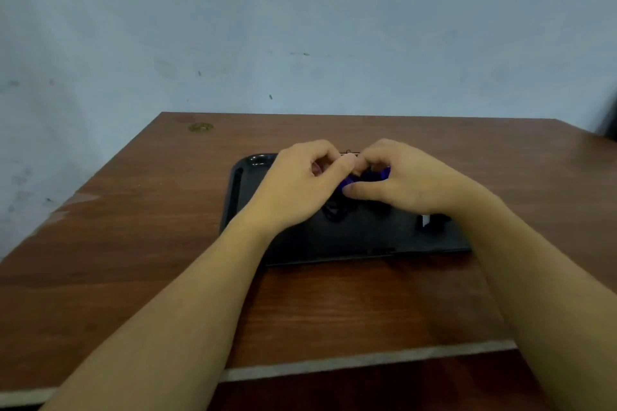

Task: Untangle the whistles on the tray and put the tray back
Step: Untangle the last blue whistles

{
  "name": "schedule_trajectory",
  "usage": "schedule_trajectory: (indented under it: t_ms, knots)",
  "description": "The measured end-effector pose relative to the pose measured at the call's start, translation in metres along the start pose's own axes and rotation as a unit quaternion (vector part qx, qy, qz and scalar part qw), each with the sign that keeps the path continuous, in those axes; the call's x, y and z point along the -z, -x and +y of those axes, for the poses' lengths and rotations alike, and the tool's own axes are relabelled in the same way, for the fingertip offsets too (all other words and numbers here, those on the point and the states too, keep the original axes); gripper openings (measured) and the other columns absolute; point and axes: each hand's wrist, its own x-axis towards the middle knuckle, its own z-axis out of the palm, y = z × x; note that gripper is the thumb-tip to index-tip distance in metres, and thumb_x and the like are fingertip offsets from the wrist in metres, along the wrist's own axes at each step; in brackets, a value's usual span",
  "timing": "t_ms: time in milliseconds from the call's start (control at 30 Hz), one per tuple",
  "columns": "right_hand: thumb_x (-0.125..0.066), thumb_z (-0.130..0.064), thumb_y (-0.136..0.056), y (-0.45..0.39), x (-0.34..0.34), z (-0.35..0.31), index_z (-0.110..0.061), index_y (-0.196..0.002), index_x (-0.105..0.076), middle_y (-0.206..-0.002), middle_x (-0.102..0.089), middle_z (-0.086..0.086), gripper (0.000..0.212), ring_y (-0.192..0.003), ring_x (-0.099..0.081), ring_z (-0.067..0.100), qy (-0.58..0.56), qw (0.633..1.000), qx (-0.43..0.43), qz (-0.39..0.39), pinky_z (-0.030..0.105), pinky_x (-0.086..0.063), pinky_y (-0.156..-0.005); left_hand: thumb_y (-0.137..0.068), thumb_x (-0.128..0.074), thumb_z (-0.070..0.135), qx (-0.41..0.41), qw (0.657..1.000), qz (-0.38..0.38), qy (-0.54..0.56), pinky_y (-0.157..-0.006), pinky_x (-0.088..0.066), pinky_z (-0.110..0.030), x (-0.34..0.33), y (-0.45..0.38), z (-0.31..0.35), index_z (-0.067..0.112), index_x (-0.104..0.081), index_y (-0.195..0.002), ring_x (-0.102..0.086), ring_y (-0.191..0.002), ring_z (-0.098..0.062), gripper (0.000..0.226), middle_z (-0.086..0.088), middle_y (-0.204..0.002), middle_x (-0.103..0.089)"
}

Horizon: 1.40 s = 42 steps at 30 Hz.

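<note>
Purple whistles, seemingly black cords, black tray, brown wood-grain table.

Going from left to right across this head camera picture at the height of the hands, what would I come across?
Bare wooden table → left edge of the black tray → left hand → purple whistles pinched between both hands → right hand → more table out to the right edge.

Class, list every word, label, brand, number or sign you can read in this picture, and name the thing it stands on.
None can be read.
White patch on a dark thing at the black tray's right end: too small and blurred to tell whether it bears text.
Yellowish round mark on the wooden table: no lettering legible.
Purple whistles: mostly hidden by both hands.
</note>
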Motion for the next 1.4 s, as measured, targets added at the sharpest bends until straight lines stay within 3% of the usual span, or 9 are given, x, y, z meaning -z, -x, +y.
schedule_trajectory:
  t_ms: [133,267,400,500,767,933,1067,1200,1400]
  knots:
    - [-0.074,-0.04,-0.087,-0.002,0.001,-0.001,-0.024,-0.095,-0.069,-0.085,-0.075,-0.008,0.018,-0.079,-0.07,0.009,-0.133,0.989,0.018,0.057,0.027,-0.053,-0.076,-0.094,-0.067,0.032,0.03,0.994,0.037,0.098,-0.06,-0.053,-0.034,0.002,-0.003,-0.003,0.021,-0.069,-0.086,-0.06,-0.063,-0.017,0.013,0.006,-0.072,-0.067]
    - [-0.068,-0.044,-0.09,-0.01,-0.005,0.001,-0.019,-0.09,-0.076,-0.068,-0.072,-0.005,0.026,-0.057,-0.062,0.004,-0.278,0.955,0.021,0.102,0.016,-0.047,-0.056,-0.095,-0.067,0.02,0.055,0.98,0.075,0.178,-0.05,-0.046,-0.024,0.006,-0.005,0.0,0.019,-0.065,-0.096,-0.056,-0.058,-0.014,0.002,0.002,-0.078,-0.064]
    - [-0.063,-0.059,-0.087,-0.019,-0.012,0.009,-0.015,-0.083,-0.08,-0.058,-0.05,0.02,0.047,-0.053,-0.038,0.023,-0.323,0.94,0.035,0.104,0.032,-0.03,-0.049,-0.092,-0.07,0.025,0.045,0.987,0.065,0.138,-0.055,-0.047,-0.027,0.006,-0.005,-0.003,0.019,-0.066,-0.09,-0.057,-0.059,-0.015,0.008,0.007,-0.071,-0.062]
    - [-0.07,-0.062,-0.083,-0.026,-0.016,0.017,-0.014,-0.086,-0.08,-0.073,-0.055,0.04,0.05,-0.067,-0.045,0.027,-0.36,0.929,0.056,0.069,0.043,-0.035,-0.062,-0.096,-0.065,0.022,0.052,0.987,0.028,0.148,-0.048,-0.04,-0.014,0.009,-0.005,-0.004,0.009,-0.067,-0.093,-0.052,-0.049,-0.007,0.013,0.001,-0.065,-0.062]
    - [-0.065,-0.014,-0.091,-0.032,-0.018,0.034,-0.008,-0.094,-0.077,-0.065,-0.068,-0.004,0.014,-0.058,-0.059,0.006,-0.554,0.821,0.004,0.137,0.02,-0.047,-0.058,-0.092,-0.063,0.015,0.088,0.944,0.087,0.305,-0.045,-0.035,-0.026,0.01,-0.009,0.0,0.012,-0.063,-0.085,-0.046,-0.056,-0.026,0.009,-0.009,-0.068,-0.062]
    - [-0.066,-0.016,-0.095,-0.026,-0.022,0.036,-0.023,-0.076,-0.079,-0.067,-0.072,-0.009,0.024,-0.061,-0.062,0.004,-0.356,0.924,-0.009,0.139,0.017,-0.046,-0.062,-0.092,-0.056,0.001,0.134,0.927,0.109,0.333,-0.044,-0.028,-0.025,0.008,-0.009,0.006,0.013,-0.057,-0.071,-0.04,-0.049,-0.02,0.024,-0.008,-0.057,-0.048]
    - [-0.066,-0.016,-0.096,-0.026,-0.017,0.035,-0.021,-0.089,-0.078,-0.064,-0.068,-0.009,0.015,-0.06,-0.06,0.005,-0.484,0.835,0.006,0.26,0.02,-0.05,-0.063,-0.09,-0.053,0.004,0.178,0.931,0.141,0.285,-0.046,-0.017,-0.026,0.013,-0.011,0.006,0.017,-0.047,-0.057,-0.026,-0.051,-0.015,0.036,-0.003,-0.055,-0.033]
    - [-0.067,-0.025,-0.094,-0.026,-0.03,0.036,-0.031,-0.091,-0.075,-0.084,-0.073,-0.014,0.01,-0.078,-0.065,-0.001,-0.221,0.958,0.0,0.185,0.022,-0.05,-0.077,-0.09,-0.053,0.012,0.199,0.86,0.133,0.451,-0.049,-0.019,-0.029,0.017,-0.012,0.009,0.017,-0.044,-0.06,-0.023,-0.055,-0.015,0.031,-0.001,-0.058,-0.029]
    - [-0.066,-0.026,-0.094,-0.019,-0.022,0.006,-0.03,-0.113,-0.072,-0.11,-0.072,-0.012,0.02,-0.104,-0.066,0.007,-0.321,0.918,0.143,0.185,0.019,-0.052,-0.087,-0.081,-0.062,0.016,0.133,0.931,0.15,0.304,-0.059,-0.04,-0.03,0.011,-0.01,0.004,0.013,-0.055,-0.063,-0.045,-0.065,-0.016,0.02,-0.006,-0.068,-0.047]
